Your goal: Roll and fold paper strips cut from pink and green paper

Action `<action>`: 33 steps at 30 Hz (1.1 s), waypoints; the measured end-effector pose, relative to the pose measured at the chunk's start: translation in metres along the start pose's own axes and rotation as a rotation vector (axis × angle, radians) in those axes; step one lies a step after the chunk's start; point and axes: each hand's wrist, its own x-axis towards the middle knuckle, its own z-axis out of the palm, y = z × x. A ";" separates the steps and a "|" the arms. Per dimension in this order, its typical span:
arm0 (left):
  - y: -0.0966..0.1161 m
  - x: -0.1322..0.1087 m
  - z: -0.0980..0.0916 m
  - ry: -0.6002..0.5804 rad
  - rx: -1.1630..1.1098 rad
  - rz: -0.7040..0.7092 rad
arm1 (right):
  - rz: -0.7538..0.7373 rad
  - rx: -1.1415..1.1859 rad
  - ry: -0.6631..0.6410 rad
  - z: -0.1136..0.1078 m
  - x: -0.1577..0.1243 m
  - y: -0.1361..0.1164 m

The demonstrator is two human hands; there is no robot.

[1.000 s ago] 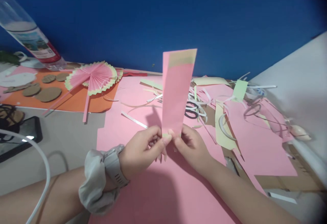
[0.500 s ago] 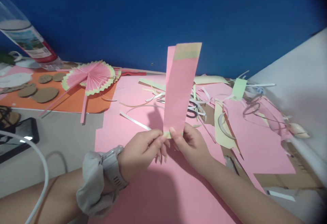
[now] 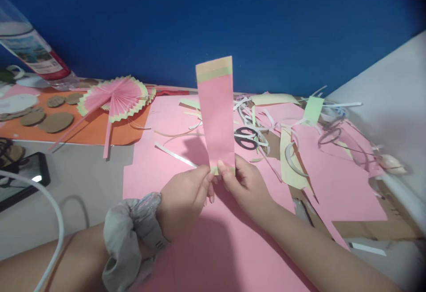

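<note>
A folded pink paper strip [image 3: 217, 114] with yellow-green bands at both ends stands nearly upright between my hands, leaning a little left. My left hand [image 3: 189, 190] pinches its lower left corner between thumb and fingers. Gripping the lower right part is my right hand [image 3: 246, 185], its thumb flat on the front and its fingers behind, partly hidden. Beneath both hands lies a large sheet of pink paper [image 3: 199, 247]. Black-handled scissors [image 3: 246, 138] rest among paper scraps just right of the strip, their blades hidden.
A pink-and-yellow pleated paper fan [image 3: 115, 99] and cardboard discs [image 3: 57, 122] lie on orange paper [image 3: 129, 134] at the left. Behind them stands a bottle [image 3: 36, 54]. A phone [image 3: 25, 181] and white cable [image 3: 55, 212] are nearer. Paper offcuts [image 3: 339, 172] cover the right side.
The top of the pink strip has swung left, and its front now faces me more squarely with the back layer out of sight. Both hands keep their grip. More of the scissors' handles shows.
</note>
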 end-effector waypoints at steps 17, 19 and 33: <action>0.000 0.003 0.000 -0.024 0.100 0.004 | 0.015 -0.106 0.019 0.002 0.000 -0.002; -0.001 0.003 0.000 -0.022 0.088 0.004 | 0.011 -0.117 0.043 0.003 -0.001 -0.001; -0.001 0.007 -0.003 -0.082 -0.350 0.005 | -0.047 0.219 -0.031 0.001 0.002 -0.001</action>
